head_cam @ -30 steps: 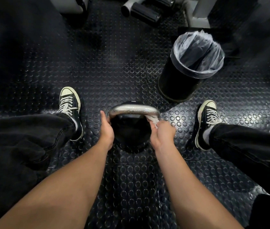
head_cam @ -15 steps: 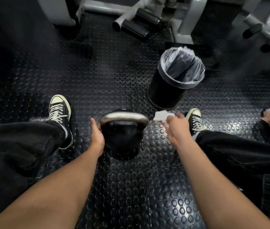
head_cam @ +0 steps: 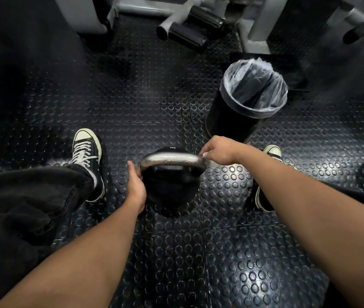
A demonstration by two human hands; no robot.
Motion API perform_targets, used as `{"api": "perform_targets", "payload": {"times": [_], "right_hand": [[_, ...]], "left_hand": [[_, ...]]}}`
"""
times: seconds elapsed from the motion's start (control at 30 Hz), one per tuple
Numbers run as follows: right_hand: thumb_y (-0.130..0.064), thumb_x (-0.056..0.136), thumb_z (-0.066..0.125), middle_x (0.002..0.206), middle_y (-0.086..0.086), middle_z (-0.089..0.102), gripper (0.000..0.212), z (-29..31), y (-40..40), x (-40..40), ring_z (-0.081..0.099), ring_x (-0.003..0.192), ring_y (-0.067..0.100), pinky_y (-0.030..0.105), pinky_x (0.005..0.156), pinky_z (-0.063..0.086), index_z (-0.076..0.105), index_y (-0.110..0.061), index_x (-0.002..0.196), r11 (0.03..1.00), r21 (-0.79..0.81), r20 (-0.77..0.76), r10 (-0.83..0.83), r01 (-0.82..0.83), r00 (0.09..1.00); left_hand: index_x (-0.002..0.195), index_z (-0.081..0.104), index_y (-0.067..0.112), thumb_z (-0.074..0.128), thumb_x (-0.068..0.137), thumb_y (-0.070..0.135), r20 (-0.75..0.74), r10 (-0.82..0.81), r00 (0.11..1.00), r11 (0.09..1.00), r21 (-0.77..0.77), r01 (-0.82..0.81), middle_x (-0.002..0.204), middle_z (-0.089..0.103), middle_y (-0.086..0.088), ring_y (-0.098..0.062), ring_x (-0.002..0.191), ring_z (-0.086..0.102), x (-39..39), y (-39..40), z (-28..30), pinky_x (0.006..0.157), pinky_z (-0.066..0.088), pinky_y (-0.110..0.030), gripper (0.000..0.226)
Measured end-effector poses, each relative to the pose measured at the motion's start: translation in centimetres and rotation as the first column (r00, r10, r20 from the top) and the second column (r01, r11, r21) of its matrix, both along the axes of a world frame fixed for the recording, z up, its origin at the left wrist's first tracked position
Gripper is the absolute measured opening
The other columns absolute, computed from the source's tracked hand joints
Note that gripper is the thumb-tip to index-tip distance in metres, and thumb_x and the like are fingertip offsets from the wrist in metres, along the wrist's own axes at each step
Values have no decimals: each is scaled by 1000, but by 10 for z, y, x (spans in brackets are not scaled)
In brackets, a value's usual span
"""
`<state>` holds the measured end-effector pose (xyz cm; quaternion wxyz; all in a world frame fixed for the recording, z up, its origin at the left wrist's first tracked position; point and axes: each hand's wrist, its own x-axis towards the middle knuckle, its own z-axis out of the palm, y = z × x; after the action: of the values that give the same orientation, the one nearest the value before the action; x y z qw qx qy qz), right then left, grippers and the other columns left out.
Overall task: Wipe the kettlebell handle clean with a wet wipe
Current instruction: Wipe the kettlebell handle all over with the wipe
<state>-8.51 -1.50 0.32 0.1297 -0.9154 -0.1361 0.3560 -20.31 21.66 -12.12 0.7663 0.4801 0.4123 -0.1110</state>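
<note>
Fingers of the right hand (head_cam: 220,150) are curled down over a small white wet wipe (head_cam: 205,154), pinching it against the right end of the kettlebell handle (head_cam: 170,157); only a scrap of the wipe shows below the knuckles. The left hand (head_cam: 137,185) grips the opposite, left end of the handle where it curves down, thumb up along the metal, and seems to steady the weight.

From the wipe, the bare stretch of the handle lies to the left. Its long axis runs side to side across the view, so a wiping stroke would most likely travel leftward from the right hand toward the left one. The right hand is the nearer to the uncleaned span and the one carrying the cloth.

The kettlebell (head_cam: 172,194) stands upright on the studded rubber floor (head_cam: 154,103), between the two black sneakers. Its body is dull black; the handle is a thick, grey metal arch with a shiny, speckled surface, possibly damp, though I cannot tell. A lined bin (head_cam: 250,101) stands beyond the right hand, apart from it.
</note>
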Motion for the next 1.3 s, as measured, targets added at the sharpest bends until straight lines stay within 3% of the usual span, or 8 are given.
{"api": "perform_targets", "payload": {"times": [0.2, 0.37, 0.5, 0.77, 0.93, 1.03, 1.13, 1.3], "right_hand": [[-5, 97, 53, 98, -12, 68, 37, 19, -10, -5, 59, 83, 3, 17, 68, 43, 80, -26, 110, 983, 138, -20, -118, 119, 993], [-15, 102, 54, 127, -1, 71, 31, 3, -13, -12, 59, 102, 10, 25, 86, 43, 75, -22, 123, 987, 113, -30, -111, 113, 993], [-13, 102, 55, 118, -5, 71, 30, 7, -15, -12, 62, 104, 9, 24, 89, 44, 78, -25, 118, 965, 208, -18, -158, 158, 987], [-17, 103, 55, 110, -9, 71, 29, 3, -8, -10, 66, 80, 13, 24, 66, 52, 77, -27, 118, 975, 181, -11, -130, 130, 991], [-12, 101, 56, 114, -6, 72, 31, 4, -13, -14, 66, 112, 16, 26, 89, 47, 77, -26, 119, 960, 202, -32, -190, 192, 981], [-11, 101, 54, 140, -1, 64, 46, 3, -8, -18, 69, 101, 8, 25, 82, 52, 60, -30, 143, 956, 232, -19, -177, 177, 984], [-9, 100, 54, 125, 1, 66, 65, 5, -12, -25, 52, 44, 0, 18, 46, 45, 35, -28, 159, 943, 251, 11, -228, 218, 974], [-7, 101, 51, 157, 12, 45, 78, 0, -16, -40, 53, 47, 0, 13, 45, 41, 9, -20, 165, 931, 213, 34, -312, 298, 950]], "left_hand": [[128, 69, 23, 25, 85, 89, 16, -22, 1000, 1000, 3, 22, 129, 69, -6, -25, 125, 60, 0, -1, 1, 115, 39, -50, 90], [125, 68, 23, 26, 89, 85, 33, -10, 999, 1000, 1, 10, 130, 68, -6, -24, 124, 60, 1, -1, -1, 116, 39, -50, 84], [113, 70, 27, 25, 91, 83, 21, -21, 1000, 1000, 21, 20, 125, 69, -5, -24, 123, 60, 1, -1, -1, 116, 39, -48, 75], [110, 69, 27, 21, 95, 78, 32, -37, 999, 999, 9, 37, 118, 69, -2, -23, 124, 58, 2, -3, -3, 117, 37, -47, 71], [111, 68, 28, 23, 94, 79, 20, -18, 1000, 1000, 23, 18, 113, 68, 2, -22, 122, 58, 3, -2, -8, 116, 38, -47, 70], [128, 67, 24, 25, 90, 84, 26, -24, 999, 1000, 12, 24, 125, 68, -1, -22, 124, 58, 2, -2, -5, 116, 38, -48, 83], [136, 63, 23, 30, 75, 93, 29, -5, 1000, 1000, -7, 6, 134, 66, -6, -26, 129, 58, 1, 0, -3, 116, 38, -51, 99], [133, 66, 25, 36, 60, 99, 25, 9, 1000, 1000, -6, -9, 130, 68, -5, -25, 126, 60, 0, 0, -1, 115, 40, -50, 108]]}}
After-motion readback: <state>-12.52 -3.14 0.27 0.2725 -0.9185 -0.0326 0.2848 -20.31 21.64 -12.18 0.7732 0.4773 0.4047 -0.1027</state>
